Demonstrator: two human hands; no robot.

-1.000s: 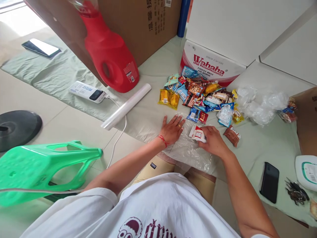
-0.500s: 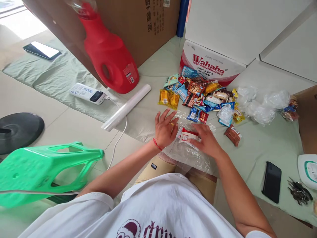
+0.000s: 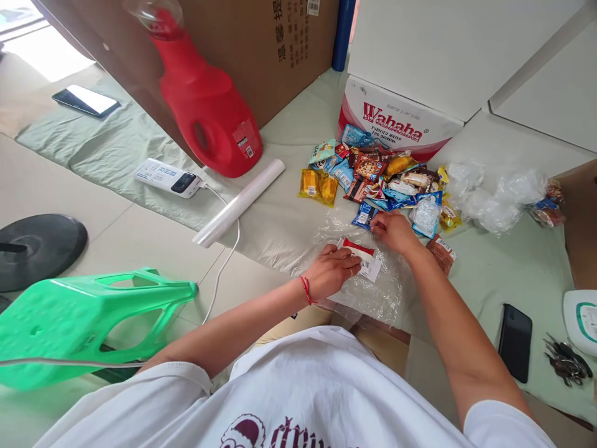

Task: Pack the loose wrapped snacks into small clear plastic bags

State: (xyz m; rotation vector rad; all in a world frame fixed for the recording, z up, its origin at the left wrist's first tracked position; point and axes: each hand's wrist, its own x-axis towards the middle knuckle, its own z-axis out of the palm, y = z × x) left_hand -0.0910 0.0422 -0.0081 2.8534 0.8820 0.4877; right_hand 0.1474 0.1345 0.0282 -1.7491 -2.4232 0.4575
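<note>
On the clear film [image 3: 368, 300]: a red-and-white packet [image 3: 366, 251] lay flat, partly covered by fingers, close in front of the seated person.
Left hand [image 3: 332, 272]: palm down, it rested over the left part of that packet, fingers close together and slightly bent; from where I stood I couldn't tell whether they gripped it or merely pressed.
Red bracelet [image 3: 306, 290]: it circled the left wrist.
Right hand [image 3: 393, 230]: its fingers were drawn in narrow at the right end of a blue packet [image 3: 362, 215]; whether anything was pinched between them, I couldn't tell.
Snack pile [image 3: 368, 169]: bright wrappers lay heaped beyond both hands, in front of the Wahaha carton [image 3: 396, 118], with a yellow packet [image 3: 318, 186] at the left edge.
Brown packet [image 3: 442, 252]: it lay just beside the right wrist.
Crumpled plastic [image 3: 494, 199]: pale, see-through bundles sat to the right of the pile.
Plastic roll [image 3: 239, 202]: it lay slantwise, left of the hands.
Black phone [image 3: 515, 342]: it lay far right, near some keys [image 3: 566, 361].
</note>
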